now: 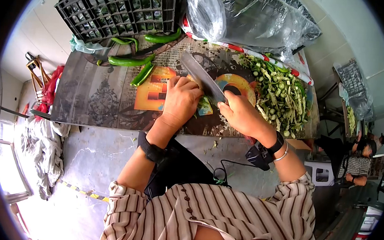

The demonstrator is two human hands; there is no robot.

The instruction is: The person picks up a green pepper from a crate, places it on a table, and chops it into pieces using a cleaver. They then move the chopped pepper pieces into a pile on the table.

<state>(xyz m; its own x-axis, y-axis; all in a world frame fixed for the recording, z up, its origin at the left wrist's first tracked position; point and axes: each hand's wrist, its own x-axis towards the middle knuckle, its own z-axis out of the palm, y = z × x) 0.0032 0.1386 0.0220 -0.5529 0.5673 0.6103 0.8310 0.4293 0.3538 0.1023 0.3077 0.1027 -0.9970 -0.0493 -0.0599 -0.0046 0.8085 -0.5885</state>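
My right hand (pixel 241 113) is wrapped round the handle of a cleaver (pixel 202 75), its broad blade pointing up and to the left. Just left of the blade, my left hand (pixel 182 98) is closed with fingers curled down over a green pepper (pixel 205 105), which is mostly hidden beneath hand and blade. To the left lie several whole long green peppers (pixel 132 61) on the patterned table (pixel 83 95). A heap of sliced green pepper (pixel 281 99) covers the right part of the table.
A black plastic crate (pixel 115 12) stands at the back left of the table. Clear plastic bags (pixel 259 20) lie at the back right, beside a rolled red-and-white sheet (pixel 287 68). Another person (pixel 356 158) sits far right. Grey cloth (pixel 40 150) hangs at left.
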